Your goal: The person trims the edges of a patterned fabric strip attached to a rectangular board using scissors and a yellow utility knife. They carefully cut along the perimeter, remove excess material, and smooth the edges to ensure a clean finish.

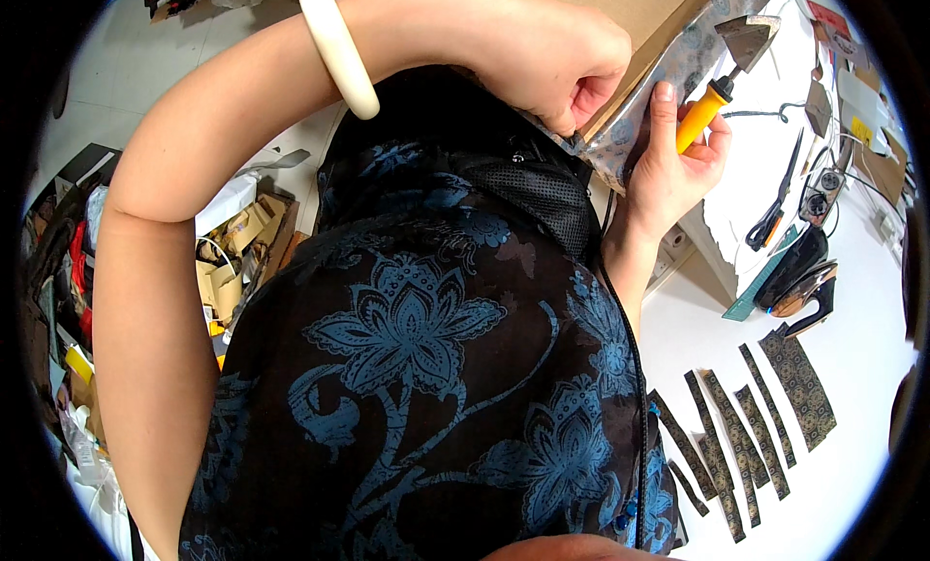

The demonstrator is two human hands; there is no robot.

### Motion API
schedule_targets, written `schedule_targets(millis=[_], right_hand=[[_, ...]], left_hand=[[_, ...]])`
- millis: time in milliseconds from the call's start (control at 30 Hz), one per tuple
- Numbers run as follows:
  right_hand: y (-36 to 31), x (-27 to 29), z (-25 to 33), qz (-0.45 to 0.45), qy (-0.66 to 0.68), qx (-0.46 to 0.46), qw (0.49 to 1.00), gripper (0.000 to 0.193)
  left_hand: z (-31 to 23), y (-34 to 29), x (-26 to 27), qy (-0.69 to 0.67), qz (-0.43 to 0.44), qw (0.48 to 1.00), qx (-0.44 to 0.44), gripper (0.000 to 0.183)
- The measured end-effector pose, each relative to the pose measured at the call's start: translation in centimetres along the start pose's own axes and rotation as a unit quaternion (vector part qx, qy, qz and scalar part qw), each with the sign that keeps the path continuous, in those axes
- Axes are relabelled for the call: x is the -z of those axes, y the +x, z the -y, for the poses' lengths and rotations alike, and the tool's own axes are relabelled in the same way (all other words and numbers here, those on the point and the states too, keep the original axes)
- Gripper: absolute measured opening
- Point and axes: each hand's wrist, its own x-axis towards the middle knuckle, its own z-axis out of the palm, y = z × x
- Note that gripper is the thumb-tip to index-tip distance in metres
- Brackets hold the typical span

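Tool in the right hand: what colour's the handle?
Yellow handle, with a black collar; shows best in the head view.

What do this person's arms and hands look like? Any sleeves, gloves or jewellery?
The left arm shows no sleeve and wears a thick, smooth, cream-coloured round bangle. The visible part of the right forearm is bare too. Neither the left hand nor the right hand has a glove; I see no rings.

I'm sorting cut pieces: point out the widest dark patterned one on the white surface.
The rightmost dark patterned piece: a broad panel, whereas the others are narrow strips.
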Motion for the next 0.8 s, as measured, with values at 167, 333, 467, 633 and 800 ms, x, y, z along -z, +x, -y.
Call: schedule_targets(millis=[167, 333, 467, 633, 800], right_hand=[[0.1, 0.6, -0.3, 0.004, -0.008, -0.015, 1.0, 0.034], [0.1, 0.6, -0.3, 0.004, 0.003, -0.019, 1.0, 0.033], [0.0, 0.4, 0.0, 0.005, -0.007, -0.014, 1.0, 0.033], [0.0, 0.4, -0.4, -0.005, 0.0, -0.004, 1.0, 0.033], [-0.1, 0.4, -0.1, -0.002, -0.004, -0.013, 1.0, 0.034]], left_hand=[[-0.2, 0.2, 0.7, 0.01, 0.039, 0.999, 0.015, 0.014], [-0.7, 0.4, 0.9, 0.017, 0.043, 0.999, 0.024, 0.015], [-1.6, 0.3, 1.2, 0.013, 0.05, 0.997, 0.058, 0.015], [-1.1, 0.3, 1.5, 0.013, 0.067, 0.996, 0.051, 0.014], [-0.7, 1.5, 0.3, 0.045, 0.065, 0.992, 0.097, 0.015]])
